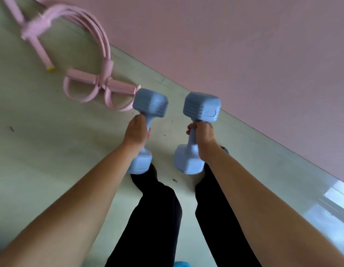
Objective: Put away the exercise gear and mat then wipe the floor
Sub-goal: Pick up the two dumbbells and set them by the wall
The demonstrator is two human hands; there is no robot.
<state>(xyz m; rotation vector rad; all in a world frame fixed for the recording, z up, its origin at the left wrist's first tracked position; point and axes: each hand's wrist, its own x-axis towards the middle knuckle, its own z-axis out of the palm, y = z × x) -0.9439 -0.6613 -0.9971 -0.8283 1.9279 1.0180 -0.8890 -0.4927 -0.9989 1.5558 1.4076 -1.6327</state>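
The left grip is closed fully round the handle of the left dumbbell. Its fingers curl under the bar, with one blue head ahead of the grip and the other behind it. The right grip is just beside it and closed the same way round the handle of the right dumbbell, whose near head hangs below the wrist. Both weights are held above the pale floor, over legs in black trousers.

The pink mat lies flat ahead and right of the right grip, its edge running diagonally past both weights. A pink band with foot loops lies on the floor ahead and left of the left grip, its nearest end close to the left dumbbell's far head in this view. Small dark specks dot the floor below the grips.
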